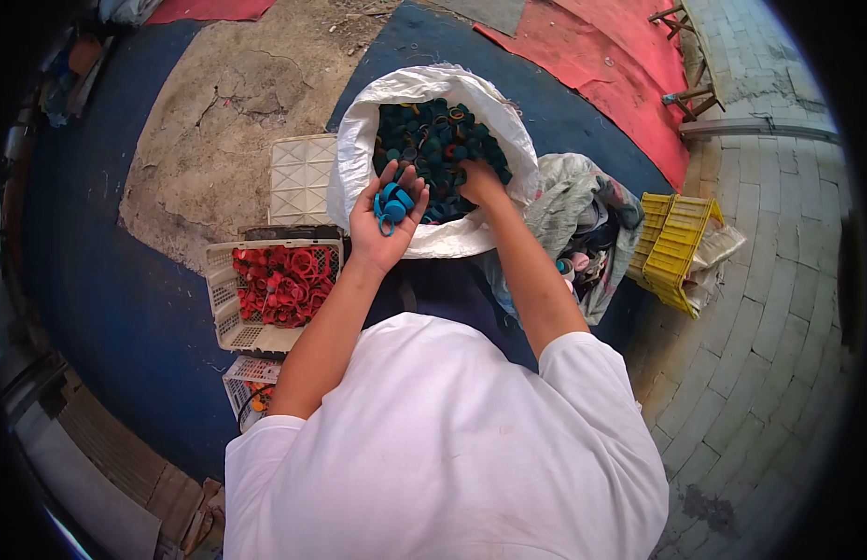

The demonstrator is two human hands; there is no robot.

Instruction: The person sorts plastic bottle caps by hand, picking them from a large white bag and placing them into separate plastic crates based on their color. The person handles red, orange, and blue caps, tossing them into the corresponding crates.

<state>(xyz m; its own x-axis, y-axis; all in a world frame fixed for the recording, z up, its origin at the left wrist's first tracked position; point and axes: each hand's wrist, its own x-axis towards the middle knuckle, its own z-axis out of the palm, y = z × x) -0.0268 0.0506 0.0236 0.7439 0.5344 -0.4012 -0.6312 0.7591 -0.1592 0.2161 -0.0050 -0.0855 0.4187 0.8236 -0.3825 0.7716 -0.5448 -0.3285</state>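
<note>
A white woven sack stands with its mouth rolled open, holding many dark teal bottle caps. My left hand is palm up over the sack's near left rim, its fingers curled up around several bright blue plastic caps. One blue ring hangs at the edge of these caps. Inside the sack's right side, my right hand reaches down among the teal caps. Its fingertips are hidden there, so I cannot see whether they grip any.
Left of me sits a white crate of red plastic caps and rings. Below it is a smaller crate with orange pieces. To the right are a grey cloth sack of mixed items and a yellow crate.
</note>
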